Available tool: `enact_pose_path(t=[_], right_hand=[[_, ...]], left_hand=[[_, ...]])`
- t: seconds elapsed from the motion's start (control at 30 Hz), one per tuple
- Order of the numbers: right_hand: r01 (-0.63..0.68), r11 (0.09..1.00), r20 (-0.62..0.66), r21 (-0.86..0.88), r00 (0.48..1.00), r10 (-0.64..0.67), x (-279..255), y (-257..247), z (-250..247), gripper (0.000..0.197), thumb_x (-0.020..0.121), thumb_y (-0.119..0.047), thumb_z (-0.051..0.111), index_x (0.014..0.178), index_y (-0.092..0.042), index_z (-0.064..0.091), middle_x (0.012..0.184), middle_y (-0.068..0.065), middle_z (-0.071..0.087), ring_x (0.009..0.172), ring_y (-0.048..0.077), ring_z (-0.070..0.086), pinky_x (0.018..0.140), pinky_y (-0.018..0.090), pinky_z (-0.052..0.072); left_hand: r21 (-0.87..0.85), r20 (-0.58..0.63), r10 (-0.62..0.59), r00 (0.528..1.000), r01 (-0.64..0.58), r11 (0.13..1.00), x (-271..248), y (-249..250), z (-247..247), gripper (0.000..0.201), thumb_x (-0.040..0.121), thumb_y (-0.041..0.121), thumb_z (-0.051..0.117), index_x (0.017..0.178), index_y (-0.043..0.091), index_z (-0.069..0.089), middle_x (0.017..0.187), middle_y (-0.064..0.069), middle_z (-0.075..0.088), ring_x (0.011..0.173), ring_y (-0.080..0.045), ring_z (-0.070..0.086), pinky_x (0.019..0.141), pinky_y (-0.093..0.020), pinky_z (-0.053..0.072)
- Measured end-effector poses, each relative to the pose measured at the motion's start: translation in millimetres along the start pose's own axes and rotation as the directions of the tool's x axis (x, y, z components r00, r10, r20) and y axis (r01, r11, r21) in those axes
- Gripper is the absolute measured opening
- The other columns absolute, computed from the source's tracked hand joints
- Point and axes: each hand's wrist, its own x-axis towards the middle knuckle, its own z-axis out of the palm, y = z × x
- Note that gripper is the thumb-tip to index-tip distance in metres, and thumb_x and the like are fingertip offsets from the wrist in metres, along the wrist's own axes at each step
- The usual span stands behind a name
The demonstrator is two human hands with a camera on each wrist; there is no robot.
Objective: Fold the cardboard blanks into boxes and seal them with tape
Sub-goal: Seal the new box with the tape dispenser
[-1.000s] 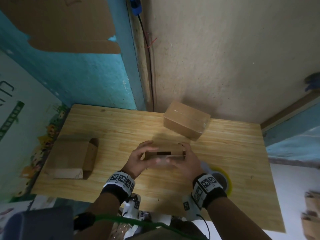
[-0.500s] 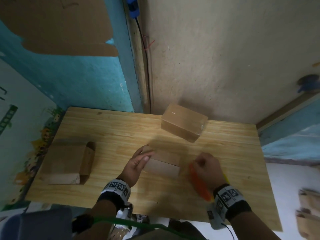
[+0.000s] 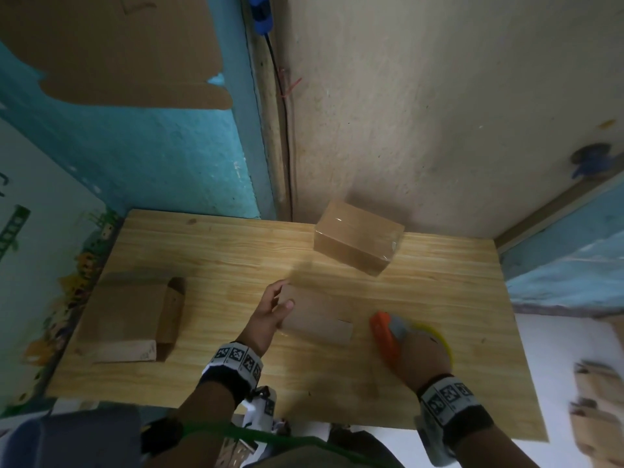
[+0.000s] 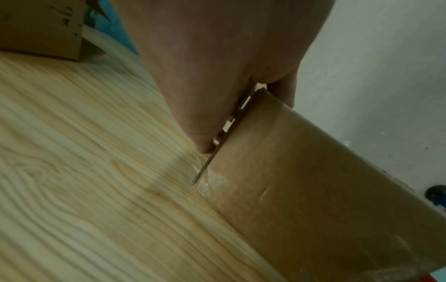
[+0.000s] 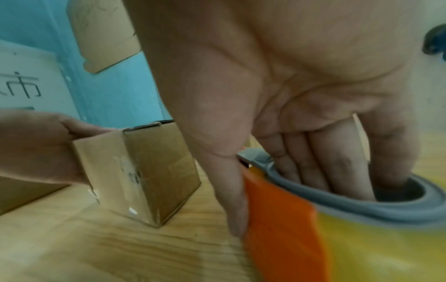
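Observation:
A small folded cardboard box (image 3: 317, 320) (image 4: 313, 190) (image 5: 154, 171) lies on the wooden table (image 3: 202, 251), near its middle. My left hand (image 3: 270, 312) (image 4: 217, 76) (image 5: 36, 148) grips the box's left end, thumb on the near side and fingers over the top. To the right, my right hand (image 3: 418, 356) (image 5: 289, 95) holds the tape dispenser (image 3: 383, 336) (image 5: 277, 219): fingers (image 5: 313, 162) sit inside its grey ring and the thumb lies on its orange body. Its yellow roll (image 3: 439, 334) shows beside the hand. The dispenser is a short way from the box's right end.
A taped-up box (image 3: 358, 241) stands at the table's back edge against the wall. A stack of flat cardboard blanks (image 3: 131, 319) (image 4: 41, 28) lies at the left. More cardboard pieces (image 3: 597, 410) lie on the floor at the right.
My right hand let go of the box, took up the tape dispenser and moved it out to the right. My left hand kept hold of the box's left end.

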Motion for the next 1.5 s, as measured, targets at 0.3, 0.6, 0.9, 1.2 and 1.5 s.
enact_pose_path(t=[0.3,0.6,0.9,1.2,1.5], right_hand=[[0.170,0.840,0.028,0.516,0.976,-0.214,5.0,-14.7,-98.2,0.013,0.100,-0.017,0.064,0.091,-0.009,0.065,0.076,0.002,0.071,0.056,0.006,0.064,0.053,0.018,0.048],[0.259,0.484,-0.174,0.836,0.961,-0.213,3.4,-40.0,-129.8,0.059,0.106,-0.036,0.058,0.077,0.015,0.061,0.065,0.011,0.063,0.056,0.017,0.060,0.054,0.020,0.045],[0.365,0.599,-0.055,0.712,0.880,-0.471,15.1,-77.0,-110.8,0.096,0.078,-0.088,0.060,0.071,0.008,0.063,0.057,0.017,0.057,0.048,0.019,0.053,0.050,0.030,0.040],[0.365,0.602,-0.032,0.710,0.871,-0.490,13.2,-76.5,-107.4,0.070,0.088,-0.062,0.066,0.075,0.007,0.067,0.060,0.019,0.065,0.046,0.026,0.060,0.045,0.032,0.044],[0.356,0.579,-0.051,0.733,0.878,-0.476,11.5,-75.1,-107.0,0.083,0.080,-0.082,0.065,0.076,0.001,0.069,0.067,0.025,0.066,0.050,0.038,0.063,0.048,0.041,0.047]], left_hand=[[0.047,-0.039,0.010,0.999,-0.008,0.999,6.3,1.2,-5.9,0.053,0.073,0.054,0.079,0.122,0.046,0.060,0.130,0.005,0.063,0.121,-0.020,0.059,0.095,-0.045,0.057],[-0.018,0.011,0.030,0.999,-0.030,0.999,5.8,15.0,3.2,0.034,0.089,0.026,0.075,0.118,0.042,0.066,0.124,0.005,0.066,0.119,-0.020,0.061,0.089,-0.035,0.056],[0.046,-0.071,-0.043,0.997,0.046,0.998,-3.7,35.1,8.9,0.025,0.108,0.013,0.048,0.118,0.029,0.064,0.091,0.011,0.076,0.086,0.005,0.069,0.080,-0.014,0.053],[-0.410,0.219,-0.113,0.969,0.196,0.891,-24.0,83.3,6.6,0.026,0.100,0.008,0.057,0.119,-0.009,0.062,0.080,-0.010,0.055,0.072,-0.019,0.055,0.071,-0.035,0.058],[-0.417,0.362,-0.172,0.916,0.324,0.849,-34.0,74.0,7.8,0.043,0.095,0.023,0.068,0.131,0.002,0.059,0.108,-0.015,0.075,0.097,-0.021,0.074,0.078,-0.027,0.060]])
